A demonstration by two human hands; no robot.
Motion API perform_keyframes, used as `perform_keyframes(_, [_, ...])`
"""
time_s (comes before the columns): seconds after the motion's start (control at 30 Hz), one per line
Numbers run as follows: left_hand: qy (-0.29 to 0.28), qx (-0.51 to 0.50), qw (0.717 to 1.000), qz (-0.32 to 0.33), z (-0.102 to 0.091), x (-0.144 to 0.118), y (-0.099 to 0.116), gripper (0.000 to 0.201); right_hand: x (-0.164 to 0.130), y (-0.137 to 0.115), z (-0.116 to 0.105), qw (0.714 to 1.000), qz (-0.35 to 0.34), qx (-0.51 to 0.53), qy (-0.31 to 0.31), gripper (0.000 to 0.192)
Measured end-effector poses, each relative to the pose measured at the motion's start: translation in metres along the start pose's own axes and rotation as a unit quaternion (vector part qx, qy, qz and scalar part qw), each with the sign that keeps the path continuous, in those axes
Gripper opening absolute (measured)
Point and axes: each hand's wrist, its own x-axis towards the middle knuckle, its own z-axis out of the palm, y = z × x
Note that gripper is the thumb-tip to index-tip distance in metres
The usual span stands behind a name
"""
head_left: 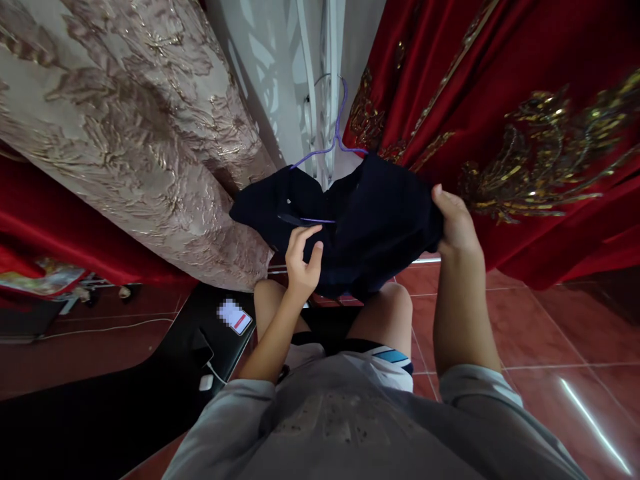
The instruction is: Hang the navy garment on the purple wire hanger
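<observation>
A dark navy garment point(385, 207) hangs on a purple wire hanger point(336, 137), spread out in front of my knees. The hanger's hook is up at a white upright frame, and part of its lower bar shows through the neck opening. At the garment's right edge, my right hand point(457, 223) is closed on the cloth, thumb on top and the other fingers hidden behind. My left hand point(303, 260) is at the front of the garment below the neckline, its thumb and fingers apart; whether the fingertips touch the cloth I cannot tell.
Pale embossed fabric point(165, 133) drapes on the left, red cloth with gold sequins point(540, 153) on the right. A phone point(237, 317) with its screen lit lies on a black bench point(175, 373), near a white charger point(206, 382) and cable. Red tiles point(545, 333) cover the floor.
</observation>
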Motion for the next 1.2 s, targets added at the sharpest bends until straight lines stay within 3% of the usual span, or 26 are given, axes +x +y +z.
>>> perform_keyframes(0.17, [-0.031, -0.001, 0.999, 0.029, -0.004, -0.001, 0.006, 0.026, 0.008, 0.001, -0.003, 0.99, -0.111, -0.08, 0.043, 0.035])
perform_keyframes(0.3, [-0.03, 0.058, 0.996, -0.058, 0.004, 0.0, -0.012, 0.039, -0.001, 0.022, 0.003, 0.962, -0.175, -0.162, 0.13, 0.038])
perform_keyframes(0.37, [-0.042, 0.071, 0.992, -0.098, 0.01, 0.002, -0.027, 0.051, -0.017, 0.036, 0.01, 0.932, -0.21, -0.21, 0.208, 0.044])
perform_keyframes(0.43, [-0.036, 0.069, 0.989, -0.128, 0.015, 0.007, -0.042, 0.059, -0.037, 0.05, 0.021, 0.883, -0.261, -0.262, 0.287, 0.045])
perform_keyframes(0.5, [-0.016, 0.048, 0.986, -0.157, 0.016, 0.014, -0.054, 0.06, -0.055, 0.061, 0.035, 0.865, -0.28, -0.271, 0.317, 0.037])
perform_keyframes(0.57, [0.002, -0.002, 0.984, -0.181, 0.015, 0.023, -0.061, 0.055, -0.062, 0.071, 0.052, 0.905, -0.237, -0.242, 0.256, 0.029])
perform_keyframes(0.63, [0.013, -0.071, 0.981, -0.181, 0.011, 0.029, -0.059, 0.045, -0.057, 0.083, 0.07, 0.959, -0.135, -0.225, 0.106, 0.032])
perform_keyframes(0.67, [0.016, -0.104, 0.979, -0.174, 0.009, 0.03, -0.055, 0.04, -0.05, 0.091, 0.079, 0.97, -0.067, -0.233, 0.027, 0.036])
perform_keyframes(0.7, [0.018, -0.132, 0.977, -0.166, 0.007, 0.029, -0.048, 0.036, -0.042, 0.099, 0.089, 0.968, 0.004, -0.249, -0.035, 0.041])
perform_keyframes(0.77, [0.016, -0.171, 0.972, -0.16, 0.004, 0.022, -0.032, 0.03, -0.025, 0.118, 0.108, 0.946, 0.121, -0.287, -0.088, 0.049])
perform_keyframes(0.87, [0.009, -0.206, 0.963, -0.174, 0.003, 0.001, -0.005, 0.03, -0.01, 0.148, 0.131, 0.93, 0.192, -0.306, -0.065, 0.056])
perform_keyframes(0.97, [0.017, -0.218, 0.959, -0.179, 0.002, -0.018, 0.004, 0.035, -0.02, 0.173, 0.139, 0.935, 0.209, -0.281, -0.059, 0.054])
perform_keyframes(1.1, [0.055, -0.193, 0.957, -0.208, -0.004, -0.035, -0.032, 0.026, -0.07, 0.188, 0.129, 0.953, 0.193, -0.23, -0.046, 0.053])
perform_keyframes(1.2, [-0.015, -0.129, 0.955, -0.266, -0.001, -0.051, -0.068, 0.021, -0.104, 0.185, 0.121, 0.966, 0.155, -0.207, 0.004, 0.059])
